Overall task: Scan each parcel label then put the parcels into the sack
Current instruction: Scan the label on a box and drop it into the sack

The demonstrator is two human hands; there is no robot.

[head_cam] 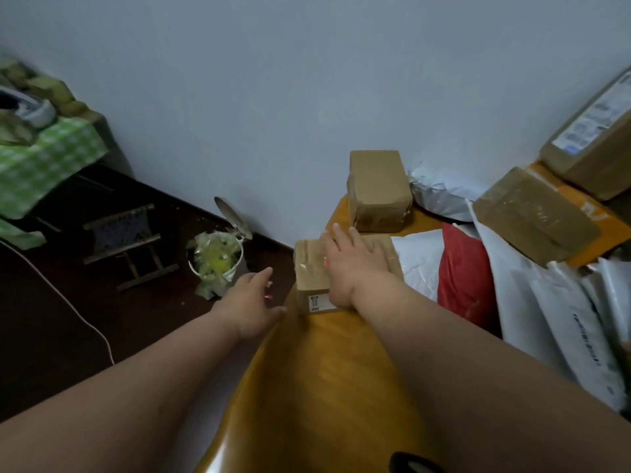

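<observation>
A small taped cardboard parcel (309,268) lies near the left edge of the orange wooden table (324,387), its white label (314,302) on the near side. My right hand (351,261) lies flat on top of it, fingers straight. My left hand (254,302) hovers just left of the parcel beyond the table edge, fingers extended and holding nothing; a small red glint shows beside it. Another taped box (377,191) stands behind, against the wall. No sack or scanner can be made out.
White poly mailers (546,336), a red packet (464,278) and more cardboard boxes (532,213) pile up on the table's right side. On the dark floor at left stand a lined waste bin (216,261) and a folding stool (126,240). A green checked cloth (41,158) covers a far-left table.
</observation>
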